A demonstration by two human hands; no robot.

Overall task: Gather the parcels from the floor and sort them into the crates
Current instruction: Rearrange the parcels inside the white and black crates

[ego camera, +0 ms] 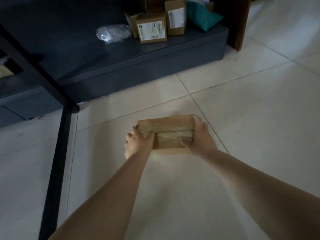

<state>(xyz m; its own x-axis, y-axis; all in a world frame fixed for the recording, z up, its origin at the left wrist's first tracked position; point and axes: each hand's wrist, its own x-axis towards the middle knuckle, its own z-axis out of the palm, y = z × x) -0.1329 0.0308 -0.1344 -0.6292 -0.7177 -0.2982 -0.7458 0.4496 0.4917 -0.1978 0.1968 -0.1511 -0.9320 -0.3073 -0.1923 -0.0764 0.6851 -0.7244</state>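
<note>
My left hand (136,142) and right hand (199,137) clamp the box (170,134) ends near the shelf (155,54); probably still grounded, so lift level.

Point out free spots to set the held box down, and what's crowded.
Both hands, left hand and right hand, grip the brown box. Free: tiled floor right of it; dark platform left of the plastic-wrapped parcel. Crowded: platform's far right corner, with labelled boxes and a green bag.

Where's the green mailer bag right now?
Head view, top right: the green mailer bag sits on the dark platform, just right of the labelled cardboard boxes, beside a brown wooden panel.
</note>
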